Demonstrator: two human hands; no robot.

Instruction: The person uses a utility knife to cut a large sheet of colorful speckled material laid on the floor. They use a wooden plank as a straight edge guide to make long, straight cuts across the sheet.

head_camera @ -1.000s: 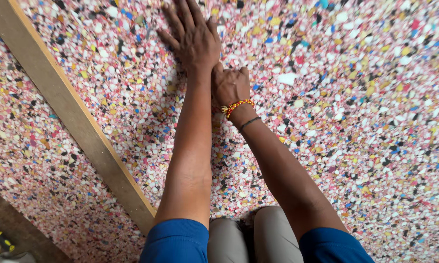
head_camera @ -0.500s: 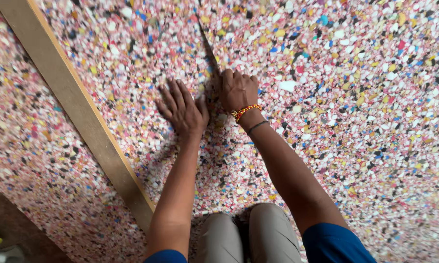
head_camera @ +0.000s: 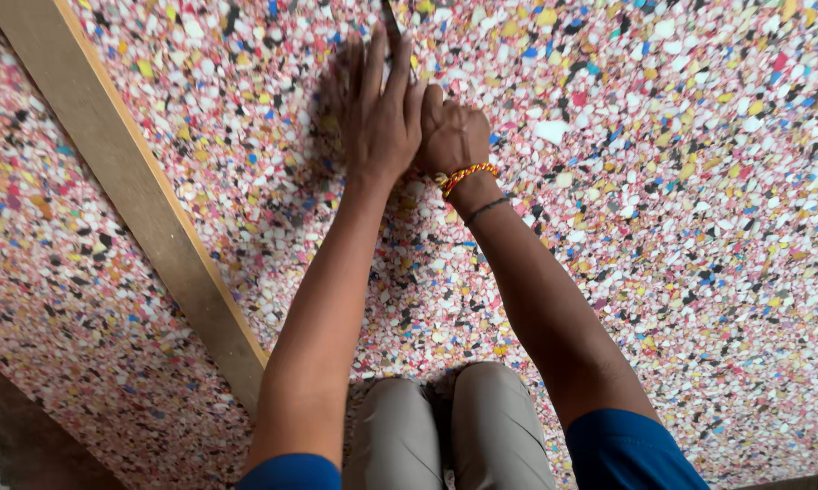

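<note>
Multicoloured rebonded foam sheet (head_camera: 663, 227) filled the frame. Upper centre, the left hand (head_camera: 382, 118) lay flat, fingers spread, pressing it; the right hand (head_camera: 451, 134) was fisted beside it, apparently on a thin dark blade (head_camera: 392, 20). Cutting seemed underway; steady pressure would matter.

Two hands, left (head_camera: 379, 118) and right (head_camera: 451, 136); one speckled foam sheet (head_camera: 681, 227); one wooden strip (head_camera: 127, 191); two wristbands (head_camera: 468, 172).

Soft, even daylight fills the view; faint shadows sit beside the forearms and knees, no glare, sharp focus throughout.
</note>
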